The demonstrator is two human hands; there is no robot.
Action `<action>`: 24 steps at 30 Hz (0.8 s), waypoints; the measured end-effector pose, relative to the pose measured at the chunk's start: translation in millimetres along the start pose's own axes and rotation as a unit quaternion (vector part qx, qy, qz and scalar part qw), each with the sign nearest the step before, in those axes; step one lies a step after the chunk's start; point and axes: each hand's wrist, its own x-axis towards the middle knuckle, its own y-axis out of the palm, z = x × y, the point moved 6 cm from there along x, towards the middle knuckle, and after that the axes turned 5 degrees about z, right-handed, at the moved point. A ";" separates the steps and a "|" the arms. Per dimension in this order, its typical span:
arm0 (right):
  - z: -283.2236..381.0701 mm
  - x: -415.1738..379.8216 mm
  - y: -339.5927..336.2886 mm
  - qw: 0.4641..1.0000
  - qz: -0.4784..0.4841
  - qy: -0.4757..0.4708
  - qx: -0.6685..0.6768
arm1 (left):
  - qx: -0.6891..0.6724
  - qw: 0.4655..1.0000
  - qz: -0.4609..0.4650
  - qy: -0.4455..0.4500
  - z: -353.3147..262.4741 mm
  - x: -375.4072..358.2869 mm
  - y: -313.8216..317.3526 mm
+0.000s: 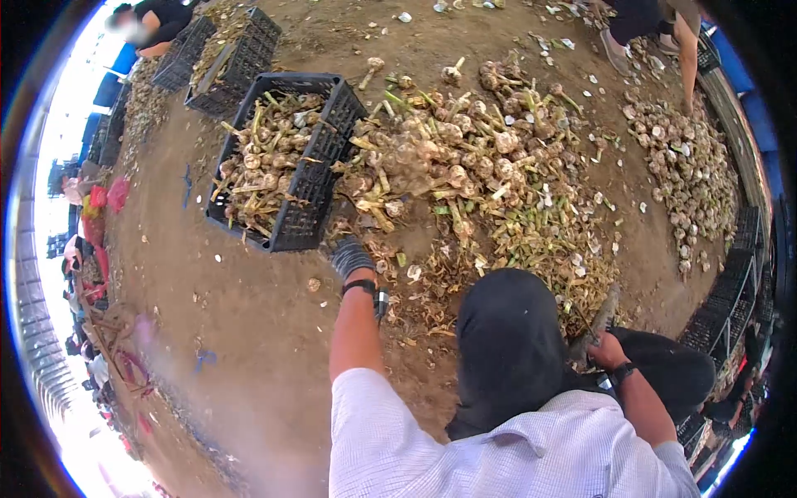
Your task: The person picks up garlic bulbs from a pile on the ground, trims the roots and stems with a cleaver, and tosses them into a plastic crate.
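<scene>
My left hand, in a dark striped glove with a black band at the wrist, reaches forward to the near right corner of a black plastic crate. Its fingers are closed on a dirt-brown garlic bulb, partly hidden by the glove. Garlic bulbs with stems fill the crate. Beside my black-clad knee, my bare right hand is wrapped round a long, grey-brown tool that points forward; its exact kind I cannot tell.
A heap of untrimmed garlic lies ahead, with cut stems and leaves on its near side. Another garlic pile lies right, where a person's arm reaches down. More crates stand back left; a person crouches beyond them.
</scene>
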 end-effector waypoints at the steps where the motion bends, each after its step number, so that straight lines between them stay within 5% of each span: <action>1: -8.6 1.1 3.9 1.000 -0.020 0.007 -0.010 | -0.008 0.998 0.056 -0.014 -0.6 -4.5 -12.2; 3: -32.7 5.4 11.9 0.998 -0.062 -0.013 -0.011 | -0.028 0.984 0.170 -0.036 -12.0 -18.0 -23.8; 5: -34.4 5.4 10.8 0.998 -0.056 0.004 -0.008 | -0.077 0.995 0.056 -0.016 -15.4 -33.1 -26.0; 9: -30.4 6.1 13.4 0.998 0.020 0.039 0.044 | -0.129 0.986 0.096 -0.052 -1.9 -50.2 -1.2; 12: 7.5 -2.1 -2.7 0.999 0.027 0.043 -0.010 | -0.266 0.961 -0.072 0.026 26.8 -42.6 84.4; 14: 16.3 -1.5 -5.6 1.000 0.011 -0.006 -0.022 | -0.657 0.750 0.069 -0.036 37.4 -55.6 143.2; 15: 19.8 -1.5 -5.8 0.999 0.003 -0.032 -0.027 | -0.579 0.772 0.188 -0.184 39.5 -87.3 139.1; 18: -2.6 21.2 4.6 0.998 -0.041 -0.030 -0.045 | -0.891 0.393 0.195 -0.120 7.9 -131.5 110.6; 21: 41.0 14.1 -12.8 0.988 -0.096 -0.102 -0.070 | -0.956 0.242 0.165 -0.004 -5.5 -156.7 26.5; 24: 85.5 7.8 -35.4 0.988 -0.082 -0.119 -0.052 | -0.925 0.314 0.128 0.171 -9.2 -164.3 -77.9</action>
